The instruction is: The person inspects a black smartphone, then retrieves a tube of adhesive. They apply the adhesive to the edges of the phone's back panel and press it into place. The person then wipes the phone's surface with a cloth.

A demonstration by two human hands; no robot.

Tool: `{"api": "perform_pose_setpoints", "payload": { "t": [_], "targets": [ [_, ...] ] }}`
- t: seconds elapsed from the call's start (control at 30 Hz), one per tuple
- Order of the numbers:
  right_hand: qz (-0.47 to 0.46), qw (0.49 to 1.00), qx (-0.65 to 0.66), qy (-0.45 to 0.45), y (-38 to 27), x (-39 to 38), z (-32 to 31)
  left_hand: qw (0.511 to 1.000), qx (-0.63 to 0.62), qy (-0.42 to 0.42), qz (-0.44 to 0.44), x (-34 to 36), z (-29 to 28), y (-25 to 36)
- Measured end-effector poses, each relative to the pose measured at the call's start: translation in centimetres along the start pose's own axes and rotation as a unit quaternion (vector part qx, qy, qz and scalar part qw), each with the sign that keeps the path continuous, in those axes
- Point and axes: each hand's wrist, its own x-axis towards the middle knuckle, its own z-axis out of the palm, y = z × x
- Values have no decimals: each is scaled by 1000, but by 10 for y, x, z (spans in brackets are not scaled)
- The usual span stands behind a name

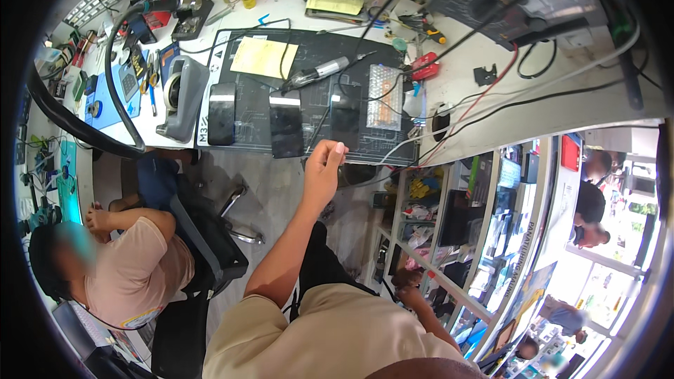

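My left hand (pixel 325 167) is at the front edge of a black work mat (pixel 246 147), thumb and fingertips pinched together; what is between them, if anything, is too small to make out. Just beyond it lie a dark phone (pixel 286 125) and a second dark slab-like phone part (pixel 345 114), with a thin dark stick between them. Another black phone (pixel 222 114) rests farther left. My right hand (pixel 406 282) hangs low beside the glass shelving, its fingers in shadow and hard to read.
On the mat are a yellow paper (pixel 265 57), a grey pen-shaped tool (pixel 319 74) and a bubble-wrapped piece (pixel 385 98). A grey tape dispenser (pixel 184 102) stands left. Cables cross the bench's right side. A seated person (pixel 133 260) is at left; a shelf (pixel 449 238) stands right.
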Motion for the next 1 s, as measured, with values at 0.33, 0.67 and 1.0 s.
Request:
{"api": "perform_pose_setpoints", "payload": {
  "t": [0.33, 0.67, 1.0],
  "targets": [
    [75, 967, 231, 82, -41, 110, -130, 993, 84, 80, -32, -51, -89, -23],
    [38, 962, 258, 83, -125, 145, -196, 988, -71, 137, -18, -82, -113, -9],
    [139, 953, 260, 65, 9, 90, -70, 983, -47, 175, -37, -125, -130, 39]
  ]
}}
